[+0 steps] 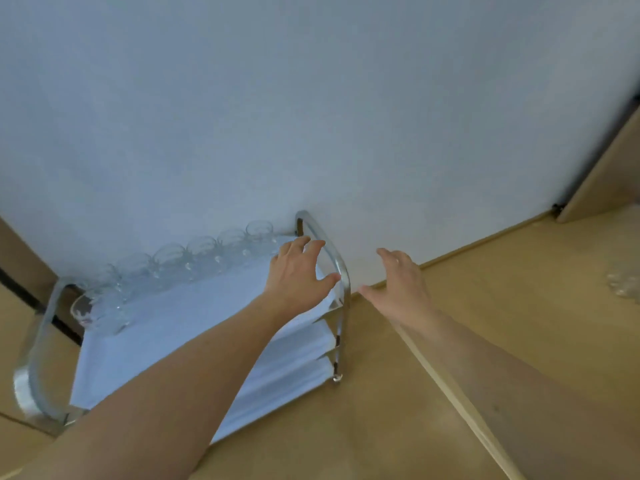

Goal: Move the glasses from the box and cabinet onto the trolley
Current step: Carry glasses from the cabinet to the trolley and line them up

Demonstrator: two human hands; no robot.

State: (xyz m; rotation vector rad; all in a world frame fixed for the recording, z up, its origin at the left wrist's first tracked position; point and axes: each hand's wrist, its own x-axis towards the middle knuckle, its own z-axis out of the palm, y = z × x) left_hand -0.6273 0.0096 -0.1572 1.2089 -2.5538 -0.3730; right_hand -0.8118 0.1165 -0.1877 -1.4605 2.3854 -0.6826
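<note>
From the head camera, the trolley [341, 282] stands against a pale wall [311, 98], its top shelf cloth-covered, and the glasses [194, 258] stand in a row along the far, wall-side edge, likely packed there to leave the near cloth free for more. The left hand [298, 271] hovers over the shelf's right end, fingers spread and lightly bent, holding nothing; the nearest glass stands just beyond its fingertips. The right hand [398, 282] reaches out beyond the trolley's chrome rail, likewise spread and empty, well apart from the row. At the far right a blurred glassy shape [623, 285] lies on the tan surface; it may be another glass.
</note>
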